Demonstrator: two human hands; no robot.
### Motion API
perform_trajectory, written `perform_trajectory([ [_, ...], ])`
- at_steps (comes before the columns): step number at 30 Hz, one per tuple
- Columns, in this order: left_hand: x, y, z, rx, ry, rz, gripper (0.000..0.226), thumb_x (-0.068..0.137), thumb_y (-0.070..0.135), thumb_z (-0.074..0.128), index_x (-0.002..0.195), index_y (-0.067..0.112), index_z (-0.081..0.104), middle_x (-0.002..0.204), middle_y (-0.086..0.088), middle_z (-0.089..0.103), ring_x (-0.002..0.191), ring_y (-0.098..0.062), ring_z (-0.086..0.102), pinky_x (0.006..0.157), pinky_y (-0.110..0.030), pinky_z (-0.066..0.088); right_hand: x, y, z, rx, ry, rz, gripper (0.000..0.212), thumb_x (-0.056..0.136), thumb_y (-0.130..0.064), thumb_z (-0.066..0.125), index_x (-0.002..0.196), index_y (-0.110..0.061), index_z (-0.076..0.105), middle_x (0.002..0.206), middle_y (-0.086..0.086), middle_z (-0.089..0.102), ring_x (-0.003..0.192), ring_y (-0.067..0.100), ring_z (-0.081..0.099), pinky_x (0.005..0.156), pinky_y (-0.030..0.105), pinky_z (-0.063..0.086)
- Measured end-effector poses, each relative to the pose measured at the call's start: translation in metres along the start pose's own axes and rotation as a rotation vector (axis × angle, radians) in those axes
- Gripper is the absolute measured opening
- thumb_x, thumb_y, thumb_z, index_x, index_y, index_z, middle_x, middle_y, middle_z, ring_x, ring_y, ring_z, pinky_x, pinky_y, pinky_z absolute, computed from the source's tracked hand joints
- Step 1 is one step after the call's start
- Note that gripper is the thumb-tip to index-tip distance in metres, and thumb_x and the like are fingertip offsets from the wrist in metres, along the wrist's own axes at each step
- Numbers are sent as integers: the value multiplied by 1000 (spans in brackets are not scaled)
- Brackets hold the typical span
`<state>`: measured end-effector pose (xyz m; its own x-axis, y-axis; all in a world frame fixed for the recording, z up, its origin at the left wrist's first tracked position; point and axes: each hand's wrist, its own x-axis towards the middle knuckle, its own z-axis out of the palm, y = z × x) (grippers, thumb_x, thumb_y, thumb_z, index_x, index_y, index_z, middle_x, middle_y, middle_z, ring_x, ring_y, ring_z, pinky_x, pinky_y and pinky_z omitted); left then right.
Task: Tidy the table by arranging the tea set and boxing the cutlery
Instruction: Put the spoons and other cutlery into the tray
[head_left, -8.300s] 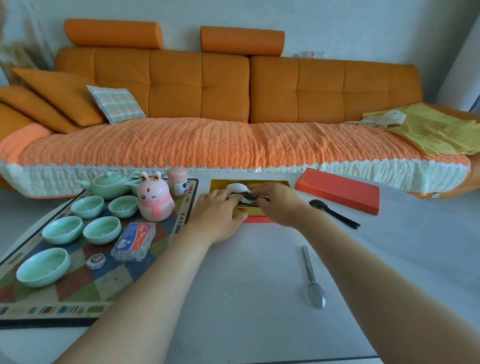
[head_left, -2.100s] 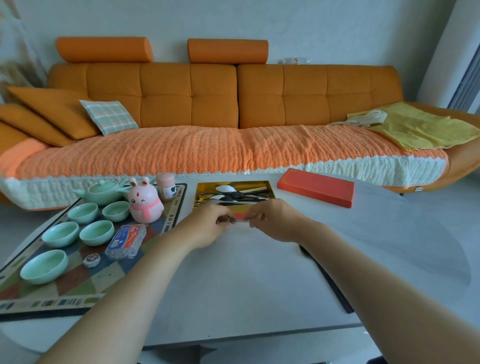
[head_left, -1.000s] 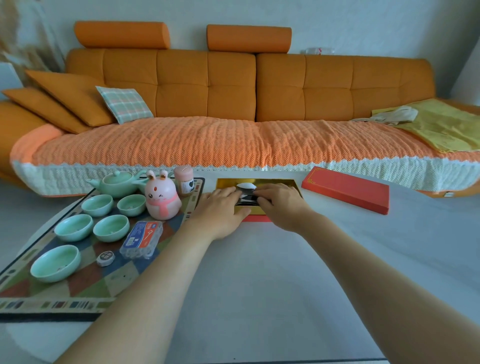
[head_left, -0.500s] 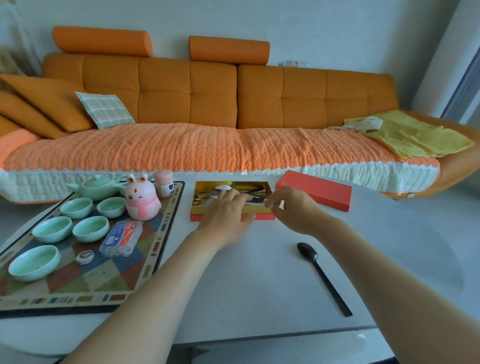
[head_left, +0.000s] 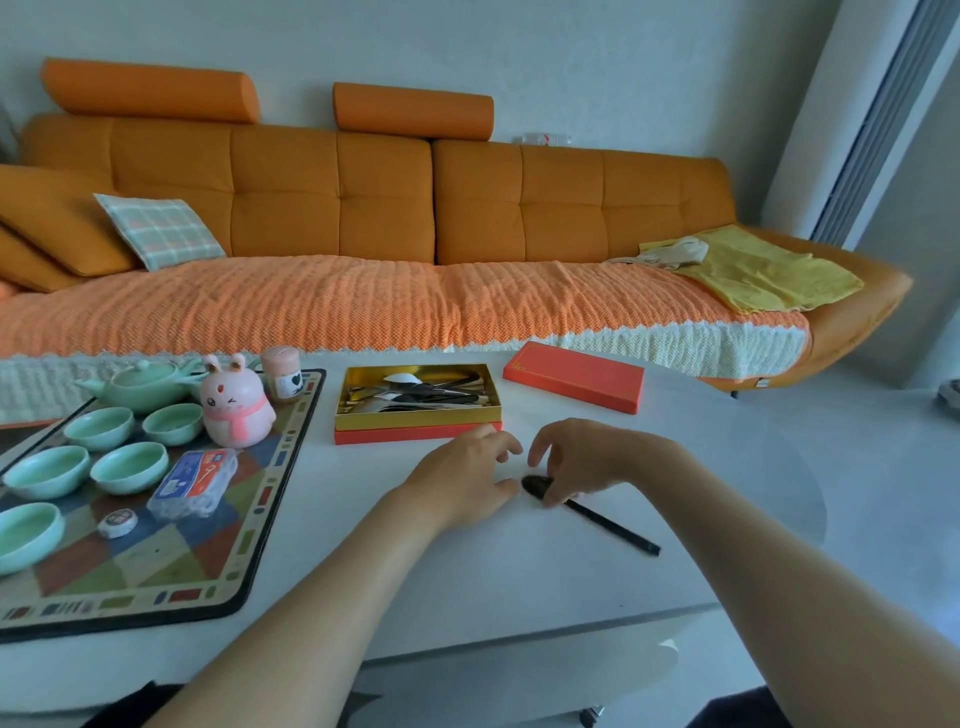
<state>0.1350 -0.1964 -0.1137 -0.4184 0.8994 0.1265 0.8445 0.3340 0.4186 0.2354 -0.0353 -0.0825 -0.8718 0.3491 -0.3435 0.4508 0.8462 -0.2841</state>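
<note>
A black spoon (head_left: 592, 517) lies on the white table (head_left: 467, 561), bowl end to the left. My right hand (head_left: 582, 460) curls down over its neck and pinches it just behind the bowl. My left hand (head_left: 465, 478) rests beside it with relaxed fingers, thumb tip close to the bowl. Behind the hands stands the open gold-lined cutlery box (head_left: 415, 420) with several spoons inside. Its red lid (head_left: 574, 376) lies to the right. On the patterned mat (head_left: 156, 551) at left stand a green teapot (head_left: 140, 382) and several green cups (head_left: 130, 465).
A pink bunny figure (head_left: 236, 402), a pink jar (head_left: 280, 366), a wrapped packet (head_left: 192, 483) and a small round tin (head_left: 118, 522) also sit on the mat. An orange sofa (head_left: 363, 208) runs behind the table. The table's front edge lies just below my forearms.
Both hands have come back from the cutlery box toward me and now meet at the black spoon's bowl end. The spoon still lies on the table.
</note>
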Motion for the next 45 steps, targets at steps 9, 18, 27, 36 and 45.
perform_trajectory([
  [9,-8,-22,-14,-62,77,-108,40,85,46,69,116,32,47,118,14,54,97,-11,55,78,-29,50,14,-30,20,218,224,-204,43,73,-21,85,111,-31,67,95,-18,68,83,4,66,76,23,55],
  [18,-7,-41,-23,-130,-33,-150,46,83,32,75,124,26,54,110,10,57,95,-11,57,78,-25,47,26,-39,23,174,262,-185,34,78,-27,81,109,-27,69,99,-13,66,85,4,61,64,14,44],
  [27,0,-72,-51,-89,108,-69,28,89,27,69,116,25,62,112,7,52,106,-15,52,92,-31,45,44,-38,12,219,419,-264,10,89,-21,67,88,-31,70,86,-15,63,79,6,60,64,18,46],
  [36,20,-119,-71,-42,449,-108,32,93,20,63,124,20,59,119,1,52,116,-17,42,92,-24,29,95,-73,-3,299,625,-355,29,95,-2,52,105,-21,72,105,-4,60,84,14,59,73,23,48],
  [45,22,-135,-58,239,190,-187,51,103,44,32,150,25,33,157,5,31,142,-19,26,110,-40,26,135,-92,-1,276,626,-194,40,95,1,41,108,-23,71,104,-2,59,74,12,54,64,23,44],
])
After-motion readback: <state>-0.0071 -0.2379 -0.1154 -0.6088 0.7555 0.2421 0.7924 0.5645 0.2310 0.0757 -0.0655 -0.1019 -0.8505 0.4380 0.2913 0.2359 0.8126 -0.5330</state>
